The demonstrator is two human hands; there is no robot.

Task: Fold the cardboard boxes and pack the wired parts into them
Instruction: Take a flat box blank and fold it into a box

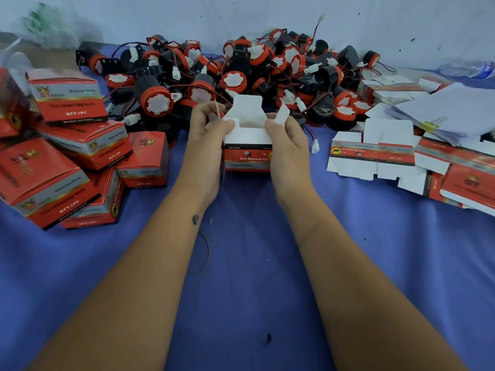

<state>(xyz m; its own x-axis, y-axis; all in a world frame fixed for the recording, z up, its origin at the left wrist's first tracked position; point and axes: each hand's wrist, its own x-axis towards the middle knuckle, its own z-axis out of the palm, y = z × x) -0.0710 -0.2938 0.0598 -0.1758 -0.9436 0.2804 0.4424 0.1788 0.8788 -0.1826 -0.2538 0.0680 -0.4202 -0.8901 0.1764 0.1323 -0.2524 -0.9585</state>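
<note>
Nearest to the camera, two bare forearms reaching up from the lower edge over a blue cloth [241, 290]. At center frame, left hand [206, 145] closed on the left side of a small red-and-white box [247, 153], thumb pressed on the top left edge, fingers curled behind a thin white side flap. Right hand [288, 148] closed on the right side of same box, thumb on the top right edge, fingers hidden behind, touching a small white flap standing up. Box standing on the cloth between both hands, top open, back flap upright, white inside visible; whether something is inside, not possible to tell.

Just behind the hands, across upper center, a big heap of wired parts [241, 73], black and red with white caps, thin red and black wires, white connectors. At left of frame, a pile of closed boxes [69, 162], red with grey band. At right of frame, flat unfolded boxes [375, 156] spread on the cloth, and beside them a stack of white sheets [455, 111] with a yellow binder clip [430, 126]. In upper right corner, a plastic bottle [467, 68] lying, blurred.
</note>
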